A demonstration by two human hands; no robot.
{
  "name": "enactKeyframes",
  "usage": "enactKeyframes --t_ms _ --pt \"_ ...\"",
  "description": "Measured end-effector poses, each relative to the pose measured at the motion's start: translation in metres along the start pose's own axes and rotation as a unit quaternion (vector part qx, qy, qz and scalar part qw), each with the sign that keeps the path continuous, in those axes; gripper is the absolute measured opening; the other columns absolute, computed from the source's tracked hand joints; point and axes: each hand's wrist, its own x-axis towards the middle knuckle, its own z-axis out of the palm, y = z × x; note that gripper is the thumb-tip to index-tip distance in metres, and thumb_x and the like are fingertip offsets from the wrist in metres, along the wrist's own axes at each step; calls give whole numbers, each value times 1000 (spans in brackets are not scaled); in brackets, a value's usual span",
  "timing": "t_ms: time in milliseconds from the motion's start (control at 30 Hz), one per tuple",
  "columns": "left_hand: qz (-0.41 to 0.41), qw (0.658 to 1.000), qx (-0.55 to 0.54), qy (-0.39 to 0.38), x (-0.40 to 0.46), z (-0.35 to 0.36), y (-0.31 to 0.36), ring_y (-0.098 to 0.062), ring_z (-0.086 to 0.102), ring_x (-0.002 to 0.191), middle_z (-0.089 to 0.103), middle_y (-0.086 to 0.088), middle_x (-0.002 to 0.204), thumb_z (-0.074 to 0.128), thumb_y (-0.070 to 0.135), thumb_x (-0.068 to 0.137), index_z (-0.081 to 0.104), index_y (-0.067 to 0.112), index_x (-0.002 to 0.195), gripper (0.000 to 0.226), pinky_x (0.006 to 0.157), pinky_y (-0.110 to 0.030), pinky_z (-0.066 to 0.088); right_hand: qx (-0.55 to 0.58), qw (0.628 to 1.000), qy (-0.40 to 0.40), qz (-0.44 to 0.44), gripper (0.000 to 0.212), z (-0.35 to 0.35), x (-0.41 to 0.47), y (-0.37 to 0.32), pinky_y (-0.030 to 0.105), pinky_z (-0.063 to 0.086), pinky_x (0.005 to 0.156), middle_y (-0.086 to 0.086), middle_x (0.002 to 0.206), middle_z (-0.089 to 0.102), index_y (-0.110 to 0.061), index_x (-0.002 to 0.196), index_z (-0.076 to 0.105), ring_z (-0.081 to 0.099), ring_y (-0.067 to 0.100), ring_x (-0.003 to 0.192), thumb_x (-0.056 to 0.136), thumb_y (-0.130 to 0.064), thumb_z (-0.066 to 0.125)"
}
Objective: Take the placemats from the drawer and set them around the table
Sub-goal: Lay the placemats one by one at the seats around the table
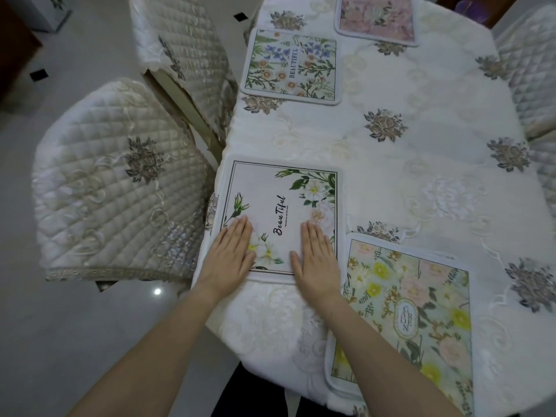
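Placemats lie at four spots on the table [421,164], which is covered with a white embroidered cloth; the nearest to the hands is the white placemat [279,206], printed with white roses and the word "Beautiful", lying flat at the table's left edge beside the near quilted chair [117,188]; the left hand [233,251] rests palm down on its lower left corner, fingers straight and together, gripping nothing; the right hand [316,254] rests the same way on its lower right part, fingers flat and extended, the heel of the palm reaching over the mat's near edge onto the cloth; just right of that hand lies the yellow-flowered placemat [421,311], pale green with pink and yellow blooms and an oval label, set at the near end of the table with its near corner hanging over the edge; farther along the left side lies the blue-flowered placemat [290,66], marked "BEAUTIFUL", in front of the far quilted chair [183,43]; beyond it, at the far end, the pink placemat [376,18] is partly cut off by the frame; another quilted chair [529,70] stands at the right side of the table.
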Motion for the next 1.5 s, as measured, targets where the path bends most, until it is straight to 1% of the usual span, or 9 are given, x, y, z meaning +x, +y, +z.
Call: enactKeyframes --t_ms 200,333,433,533,633,867,1067,1367,1500 --pt "-48 998 -2 -28 4 -20 23 -31 17 145 18 -15 156 9 43 91 23 1 148 72 119 -39 9 -2 998 -57 -16 72 -22 3 3 30 -6 118 2 161 0 -15 153 0 -3 16 148 90 -49 -2" --pt "-34 999 -34 0 5 -42 67 -36 47 124 52 -18 134 22 35 91 48 2 133 59 105 -47 38 -3 999 -8 -31 65 -55 -15 26 37 8 118 6 159 19 -15 151 22 11 24 147 92 -39 10" --pt "13 998 -56 13 -3 -41 102 -31 46 122 52 -14 131 27 32 92 47 5 133 53 102 -42 39 -26 1000 -3 -8 63 -71 -42 57 44 19 117 8 154 32 -15 147 35 22 30 144 91 -36 15" --pt "38 997 -71 11 -11 -33 137 -29 47 120 53 -11 129 31 31 95 47 7 136 50 100 -39 41 -35 997 -46 42 63 -81 -75 98 51 17 118 4 157 24 -21 150 26 17 37 144 91 -40 14" --pt "38 993 -109 7 -27 -22 176 -26 44 121 51 -8 132 38 23 97 45 10 138 43 102 -36 39 -28 992 -66 108 56 -88 -114 140 52 15 117 4 160 14 -29 152 16 10 40 145 99 -39 30" --pt "-173 963 -198 -62 -60 -1 259 -31 32 122 36 -14 138 42 21 95 26 18 146 54 98 -36 35 -29 978 -101 178 59 -97 -181 206 48 25 112 16 158 13 -30 152 13 15 39 142 97 -40 32" --pt "-257 943 -187 -95 -57 5 301 -38 20 131 17 -17 151 45 19 89 24 24 146 61 98 -43 37 10 974 -90 210 56 -100 -194 229 46 33 100 25 153 12 -32 150 18 26 43 129 96 -37 34" --pt "-259 927 -267 -54 -67 21 335 -39 26 128 31 -19 146 44 7 86 35 22 144 60 101 -40 32 97 978 -62 174 53 -110 -203 285 39 34 92 18 138 36 -24 141 40 37 37 111 89 -23 47" --pt "-264 924 -276 3 -69 21 338 -37 46 116 45 -18 136 48 5 85 50 19 134 52 97 -42 42 168 971 -44 164 50 -114 -206 296 40 30 101 17 139 36 -21 136 48 33 38 124 86 -17 52"
